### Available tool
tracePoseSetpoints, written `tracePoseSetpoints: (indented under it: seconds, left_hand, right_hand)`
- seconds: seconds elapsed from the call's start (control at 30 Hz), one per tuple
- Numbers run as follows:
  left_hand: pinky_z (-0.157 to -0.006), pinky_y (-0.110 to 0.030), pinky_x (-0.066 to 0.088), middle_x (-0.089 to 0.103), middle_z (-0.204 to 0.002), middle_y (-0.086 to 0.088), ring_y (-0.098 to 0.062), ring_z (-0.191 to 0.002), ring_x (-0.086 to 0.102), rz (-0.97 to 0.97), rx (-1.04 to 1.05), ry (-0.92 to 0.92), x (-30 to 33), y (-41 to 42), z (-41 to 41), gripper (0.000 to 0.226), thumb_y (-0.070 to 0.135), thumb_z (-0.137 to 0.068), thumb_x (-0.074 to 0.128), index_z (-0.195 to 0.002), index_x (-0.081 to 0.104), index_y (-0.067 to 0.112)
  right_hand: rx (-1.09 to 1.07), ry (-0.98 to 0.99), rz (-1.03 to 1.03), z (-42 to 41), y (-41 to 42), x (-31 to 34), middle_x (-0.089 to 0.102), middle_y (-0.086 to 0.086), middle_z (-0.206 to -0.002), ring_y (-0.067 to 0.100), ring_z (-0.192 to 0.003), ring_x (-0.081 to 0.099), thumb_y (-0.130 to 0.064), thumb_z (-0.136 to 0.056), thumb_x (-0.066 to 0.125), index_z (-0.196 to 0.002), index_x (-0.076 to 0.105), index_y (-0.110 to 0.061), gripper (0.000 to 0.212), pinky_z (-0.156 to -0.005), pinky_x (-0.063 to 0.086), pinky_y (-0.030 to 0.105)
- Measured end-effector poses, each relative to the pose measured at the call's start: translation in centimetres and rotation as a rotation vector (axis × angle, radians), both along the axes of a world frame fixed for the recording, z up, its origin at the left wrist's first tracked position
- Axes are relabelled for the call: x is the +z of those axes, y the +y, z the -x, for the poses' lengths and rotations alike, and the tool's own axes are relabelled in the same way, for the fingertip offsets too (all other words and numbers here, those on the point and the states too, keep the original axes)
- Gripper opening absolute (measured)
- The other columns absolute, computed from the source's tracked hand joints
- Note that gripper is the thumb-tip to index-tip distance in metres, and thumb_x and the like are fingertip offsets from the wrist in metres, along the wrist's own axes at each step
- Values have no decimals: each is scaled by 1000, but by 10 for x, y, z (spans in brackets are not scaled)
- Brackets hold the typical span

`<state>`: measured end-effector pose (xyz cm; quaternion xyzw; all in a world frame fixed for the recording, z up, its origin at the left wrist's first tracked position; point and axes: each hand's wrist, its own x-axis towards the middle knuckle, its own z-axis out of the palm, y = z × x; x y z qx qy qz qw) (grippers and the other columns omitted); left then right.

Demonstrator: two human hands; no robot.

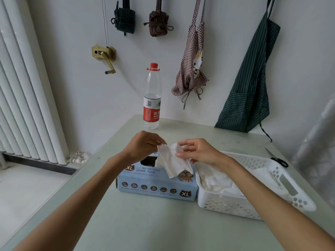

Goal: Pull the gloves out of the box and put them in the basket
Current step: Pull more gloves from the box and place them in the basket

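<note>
On the table (pixel 154 223) in front of you, the box (pixel 155 185) sits left of the basket (pixel 253 201), the two touching. Gloves (pixel 217 180) lie in the basket. A bottle (pixel 152 98) stands beyond the box at the far edge. Scissors (pixel 277 158) lie on the table beyond the basket, to the right.

The near half of the tabletop (pixel 145 223) lies bare in front of the box (pixel 155 185). The basket (pixel 282 180) stands touching the box's right end, leaving no gap between them — its open top is reachable from above, partly filled with white gloves (pixel 219 180). Behind the box a water bottle (pixel 152 96) stands upright, well apart. Scissors (pixel 278 158) lie beyond the basket's far rim — near the right edge.
</note>
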<state>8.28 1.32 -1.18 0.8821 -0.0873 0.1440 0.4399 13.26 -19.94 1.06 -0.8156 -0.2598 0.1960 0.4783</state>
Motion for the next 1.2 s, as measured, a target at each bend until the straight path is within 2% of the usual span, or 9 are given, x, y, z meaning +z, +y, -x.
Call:
tracePoseSetpoints:
  seconds: [0.13,0.3,0.4,0.53,0.63,0.8,0.93,1.0,1.2]
  left_hand:
    - [-83,-40,57,74,-89,-3,-15,-83,71,-48,158,-2,-9,20,-1,27,-9,-79,64,-90,75,14]
    - [-72,-20,50,72,-101,10,-5,-89,61,-438,128,136,-15,26,7,21,16,-82,72,-99,74,29]
    - [-77,-23,44,66,-115,10,-12,-100,57,-593,119,209,-10,27,13,25,25,-85,68,-109,71,30]
    - [-90,-28,45,60,-129,3,-17,-114,53,-658,22,364,-11,35,15,29,20,-94,55,-121,64,28]
    - [-95,-31,44,58,-130,1,-19,-114,54,-566,62,390,-5,35,15,32,13,-97,45,-119,65,24]
    - [-99,-40,44,60,-128,-3,-20,-112,58,-200,163,170,29,9,12,27,21,-94,42,-114,60,26]
    - [-94,-18,38,44,-135,12,-5,-122,44,87,-210,200,79,-52,12,58,45,-90,54,-141,37,22]
    - [-101,-22,36,40,-141,19,0,-127,41,82,-369,225,99,-82,12,74,56,-82,60,-144,31,28]
    - [-100,-35,46,68,-117,2,-14,-110,63,160,-550,300,102,-127,7,41,37,-83,67,-119,64,17]
  right_hand:
    - [-171,-88,-63,-8,-6,1,70,1,-88,12,-81,64,-22,-89,65,-91,69,-17,6,-68,51,19]
    - [-442,-202,-287,-15,-19,19,58,-1,-73,12,-68,54,-20,-96,54,-82,59,-18,15,-61,42,22]
    - [-522,-343,-294,-14,-27,31,47,-2,-64,11,-59,42,-19,-93,55,-71,53,-17,23,-52,32,21]
    - [-586,-507,-240,-12,-39,49,49,1,-87,11,-70,47,-24,-92,55,-77,54,-14,18,-58,36,22]
    - [-602,-522,-350,-6,-46,64,42,-2,-71,11,-60,38,-22,-93,50,-68,41,-19,26,-56,31,27]
    - [-377,-475,-277,4,-53,79,59,11,-80,20,-73,54,-23,-97,52,-93,57,-8,16,-64,39,31]
    - [-66,-340,-178,24,-59,99,71,3,-87,12,-79,65,-24,-95,54,-102,65,-23,12,-70,48,24]
    - [5,-293,-157,31,-68,110,71,3,-92,14,-85,65,-23,-95,54,-102,66,-27,15,-77,50,26]
    - [-24,-175,-235,49,-115,133,70,-4,-88,7,-80,66,-17,-95,52,-99,68,-17,16,-70,53,16]
